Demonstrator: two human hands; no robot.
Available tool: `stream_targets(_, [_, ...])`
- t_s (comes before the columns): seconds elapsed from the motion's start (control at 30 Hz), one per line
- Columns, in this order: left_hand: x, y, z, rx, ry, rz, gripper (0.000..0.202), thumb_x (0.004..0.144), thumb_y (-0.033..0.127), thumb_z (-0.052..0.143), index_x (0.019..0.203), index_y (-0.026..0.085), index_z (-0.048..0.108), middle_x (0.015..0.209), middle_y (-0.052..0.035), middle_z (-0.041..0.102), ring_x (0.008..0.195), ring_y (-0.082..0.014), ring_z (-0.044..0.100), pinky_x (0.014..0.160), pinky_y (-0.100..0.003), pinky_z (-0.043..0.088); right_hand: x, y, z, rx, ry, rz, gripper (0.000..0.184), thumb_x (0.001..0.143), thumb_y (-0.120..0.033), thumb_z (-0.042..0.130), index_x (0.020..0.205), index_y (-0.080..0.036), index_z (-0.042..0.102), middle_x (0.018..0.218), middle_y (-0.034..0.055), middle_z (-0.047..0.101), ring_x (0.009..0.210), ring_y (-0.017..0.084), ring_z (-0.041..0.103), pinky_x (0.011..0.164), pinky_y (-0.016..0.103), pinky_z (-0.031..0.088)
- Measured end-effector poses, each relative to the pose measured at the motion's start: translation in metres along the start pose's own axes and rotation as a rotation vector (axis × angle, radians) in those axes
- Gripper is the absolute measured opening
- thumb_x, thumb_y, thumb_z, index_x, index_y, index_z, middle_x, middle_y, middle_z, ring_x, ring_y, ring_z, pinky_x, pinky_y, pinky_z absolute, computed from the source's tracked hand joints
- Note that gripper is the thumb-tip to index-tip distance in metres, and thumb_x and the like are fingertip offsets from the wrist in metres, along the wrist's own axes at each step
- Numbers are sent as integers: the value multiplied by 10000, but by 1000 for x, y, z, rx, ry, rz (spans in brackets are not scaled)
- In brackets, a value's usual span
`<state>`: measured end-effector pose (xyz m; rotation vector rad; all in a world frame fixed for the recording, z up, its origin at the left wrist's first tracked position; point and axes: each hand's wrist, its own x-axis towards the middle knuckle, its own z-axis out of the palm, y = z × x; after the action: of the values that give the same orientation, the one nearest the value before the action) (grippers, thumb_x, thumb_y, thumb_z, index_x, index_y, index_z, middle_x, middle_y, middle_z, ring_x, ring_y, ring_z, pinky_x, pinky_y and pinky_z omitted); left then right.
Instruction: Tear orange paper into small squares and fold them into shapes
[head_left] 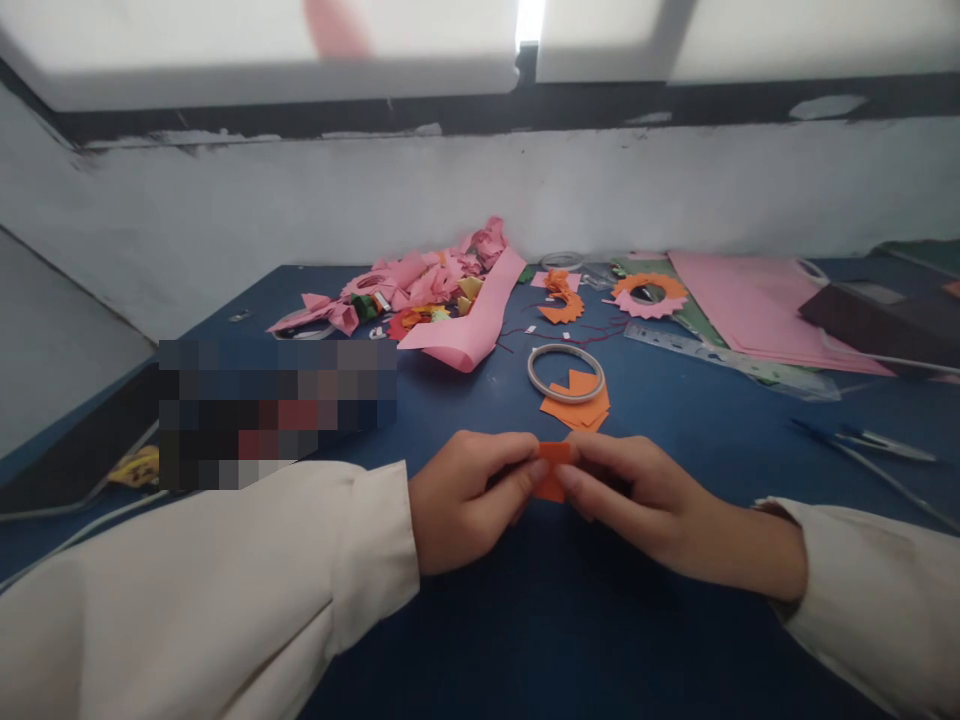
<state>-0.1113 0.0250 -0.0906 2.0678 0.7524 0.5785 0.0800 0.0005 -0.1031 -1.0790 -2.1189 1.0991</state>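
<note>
Between my two hands is a small piece of orange paper point(553, 484), with a straight upper edge that looks folded. My left hand point(480, 492) pinches its left side between thumb and fingers. On the right side, my right hand point(645, 500) grips it the same way. Just beyond my fingertips lie several orange paper pieces point(581, 412) on the blue table. A roll of narrow tape point(534, 372) rests partly on top of them. Farther back sits a curved orange folded-paper chain point(568, 308), and right of it a pink and orange paper ring point(649, 310).
Crumpled pink paper scraps point(420, 283) and a curled pink strip point(469, 345) lie at the back left. To the right are pink sheets point(757, 300), a clear ruler point(720, 352), a pen point(889, 443) and a dark box-like object point(885, 318). A white wall point(337, 200) stands behind the table.
</note>
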Motion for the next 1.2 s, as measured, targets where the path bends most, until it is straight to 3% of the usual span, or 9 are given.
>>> stream_targets(0.2, [-1, -1, 2, 61, 59, 20, 262, 910, 228, 372, 672, 163, 462, 545, 41, 467, 489, -70, 405, 485, -211, 302, 1, 2, 2, -108, 50, -90, 178, 949, -281, 323, 832, -185, 417, 748, -1, 517, 614, 89, 435, 570, 223, 378])
stream_targets(0.33, [-2, 0, 2, 146, 22, 73, 225, 881, 190, 388, 670, 158, 457, 549, 53, 413, 490, -62, 357, 491, -208, 287, 1, 2, 1, -144, 25, -80, 274, 955, -304, 306, 720, -192, 393, 628, -35, 436, 537, 79, 370, 505, 208, 336])
stream_targets(0.43, [-2, 1, 2, 216, 21, 84, 237, 843, 160, 411, 606, 160, 404, 530, 65, 342, 475, -55, 306, 473, -209, 253, -1, 4, 1, -242, 139, -130, 283, 956, -269, 305, 684, -199, 341, 575, -54, 381, 485, 69, 319, 470, 207, 294])
stream_targets(0.53, [-2, 1, 3, 227, 47, 77, 242, 840, 168, 410, 598, 160, 409, 525, 65, 351, 471, -54, 310, 470, -210, 249, -2, 6, 1, -441, 263, -308, 175, 927, -212, 374, 752, -204, 372, 603, -49, 414, 494, 75, 345, 479, 219, 295])
stream_targets(0.63, [-2, 0, 3, 202, 64, 73, 234, 857, 181, 405, 628, 156, 450, 531, 64, 378, 475, -55, 325, 475, -209, 259, 0, 7, 0, -570, 218, -465, 22, 893, -202, 432, 876, -189, 439, 741, 16, 521, 622, 107, 461, 545, 234, 368])
stream_targets(0.73, [-1, 0, 4, 194, 59, 71, 234, 860, 186, 405, 638, 150, 469, 540, 57, 406, 483, -56, 338, 480, -209, 264, 2, 8, 1, -615, 182, -523, 73, 874, -241, 478, 910, -180, 458, 837, 58, 555, 724, 138, 497, 596, 257, 415])
stream_targets(1.2, [-3, 1, 0, 15, -47, 114, 189, 858, 210, 452, 691, 133, 496, 581, 47, 411, 511, -60, 359, 494, -201, 294, 2, 11, 1, -455, 102, -514, 87, 883, -212, 518, 904, -172, 443, 853, 35, 532, 744, 106, 490, 645, 228, 430])
